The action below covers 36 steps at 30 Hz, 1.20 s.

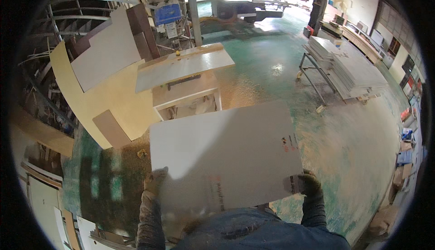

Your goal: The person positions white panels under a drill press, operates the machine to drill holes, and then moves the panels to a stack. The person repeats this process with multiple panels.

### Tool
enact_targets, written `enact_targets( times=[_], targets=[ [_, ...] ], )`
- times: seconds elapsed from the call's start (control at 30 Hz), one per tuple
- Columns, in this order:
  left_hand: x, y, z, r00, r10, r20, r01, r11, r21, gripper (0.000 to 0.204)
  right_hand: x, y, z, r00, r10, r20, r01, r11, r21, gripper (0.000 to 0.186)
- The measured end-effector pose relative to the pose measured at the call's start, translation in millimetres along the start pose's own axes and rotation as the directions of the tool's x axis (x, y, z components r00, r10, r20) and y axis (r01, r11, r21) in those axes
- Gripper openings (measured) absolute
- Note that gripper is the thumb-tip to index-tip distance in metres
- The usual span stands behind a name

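A large pale grey rectangular panel (pixel 226 150) with printed marks lies across the front of my body, held between both hands. My left hand (pixel 156 180), in a dusty glove, grips its left edge near the lower corner, the thumb showing on top. On the opposite edge, my right hand (pixel 310 183), in a dark glove, is closed round the lower right part, its fingers mostly hidden under the board. Just beyond the panel's far edge stands a workbench with a white top (pixel 204 62) and an open compartment (pixel 188 102) below.
Sheets, including a cream board (pixel 120 89) and a grey one (pixel 106 57), lean at the left. A wheeled metal rack (pixel 317 75) carries stacked panels (pixel 349 68) at the right. Sawdust covers parts of the green floor (pixel 253 50). Boxes (pixel 403 157) line the right wall.
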State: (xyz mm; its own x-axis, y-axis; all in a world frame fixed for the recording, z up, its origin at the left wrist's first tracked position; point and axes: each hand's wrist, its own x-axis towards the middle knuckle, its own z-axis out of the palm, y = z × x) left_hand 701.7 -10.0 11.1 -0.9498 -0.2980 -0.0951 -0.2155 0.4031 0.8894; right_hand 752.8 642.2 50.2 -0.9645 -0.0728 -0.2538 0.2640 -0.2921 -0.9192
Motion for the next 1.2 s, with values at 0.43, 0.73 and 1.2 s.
enact_targets(
  times=[0.43, 0.73, 1.2],
  targets=[
    [251.7, -41.9, 71.0, 0.994, -0.023, 0.11, -0.01, 0.957, 0.29, 0.047, 319.2, -53.8, -24.4, 0.982, 0.119, -0.144, -0.162, 0.927, -0.338, 0.038],
    [361.8, -10.0, 63.3, 0.898, -0.392, -0.199, 0.438, 0.758, 0.483, 0.072, 466.1, -68.7, 2.8, 0.978, 0.186, -0.09, -0.204, 0.932, -0.3, 0.045],
    [484.0, -26.6, 103.1, 0.886, -0.45, -0.108, 0.44, 0.892, -0.104, 0.059, 555.7, -78.8, 56.5, 0.899, 0.354, -0.258, -0.435, 0.655, -0.619, 0.059]
  ],
)
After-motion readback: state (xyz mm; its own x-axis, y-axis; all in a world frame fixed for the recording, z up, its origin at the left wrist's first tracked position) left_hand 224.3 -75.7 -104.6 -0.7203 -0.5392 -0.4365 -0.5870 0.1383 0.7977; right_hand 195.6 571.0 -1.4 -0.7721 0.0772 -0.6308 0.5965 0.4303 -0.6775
